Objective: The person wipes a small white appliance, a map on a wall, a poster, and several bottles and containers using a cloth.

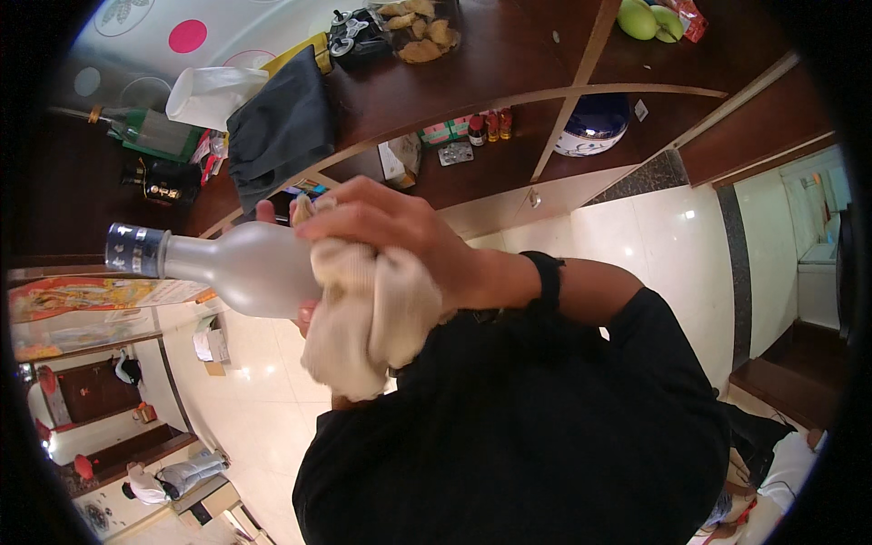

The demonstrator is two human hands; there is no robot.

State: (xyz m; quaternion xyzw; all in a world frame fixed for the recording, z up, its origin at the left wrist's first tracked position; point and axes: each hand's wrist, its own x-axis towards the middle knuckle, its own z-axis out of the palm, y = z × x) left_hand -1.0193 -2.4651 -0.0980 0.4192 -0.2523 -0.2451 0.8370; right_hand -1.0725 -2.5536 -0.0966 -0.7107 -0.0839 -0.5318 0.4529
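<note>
A frosted glass bottle point(255, 269) with a dark blue cap point(136, 250) is held tilted, nearly lying across the view, its neck towards the left. My right hand point(402, 228), with a black band at the wrist, presses a bunched cream cloth point(371, 310) against the bottle's body. Part of the cloth pokes up between the fingers, and its lower folds are blurred. My left hand point(306, 317) grips the bottle from beneath and behind. Only a few of its fingertips show; the cloth and bottle hide the rest, as well as the bottle's base.
Ahead is a dark wooden shelf unit point(504, 48). It bears a black fabric bag point(283, 129), a paper cup point(214, 92), a green-tinted bottle point(153, 129), a tub of dried food point(419, 30) and green fruit point(637, 19). A blue-and-white jar point(593, 126) sits lower. People stand behind on both sides.
</note>
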